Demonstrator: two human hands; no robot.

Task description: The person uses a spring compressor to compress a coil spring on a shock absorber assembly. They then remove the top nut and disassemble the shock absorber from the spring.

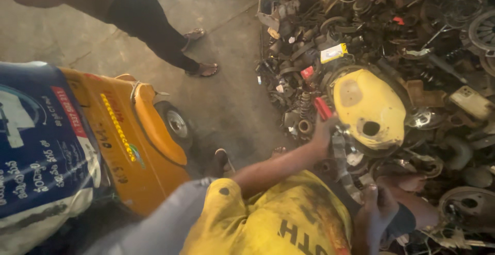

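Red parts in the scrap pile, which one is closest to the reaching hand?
The long red part, just above the left hand beside the yellow tank; the small red piece lies farther up.

Bare grey concrete floor, dim indoor light; yellow three-wheeled vehicle parked at left; heaped dark scrap metal parts at right.

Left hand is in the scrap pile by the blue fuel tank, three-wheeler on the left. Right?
Not quite: the head view shows a yellow fuel tank, not blue. The left hand does reach into the scrap pile beside it, with the three-wheeler on the left.
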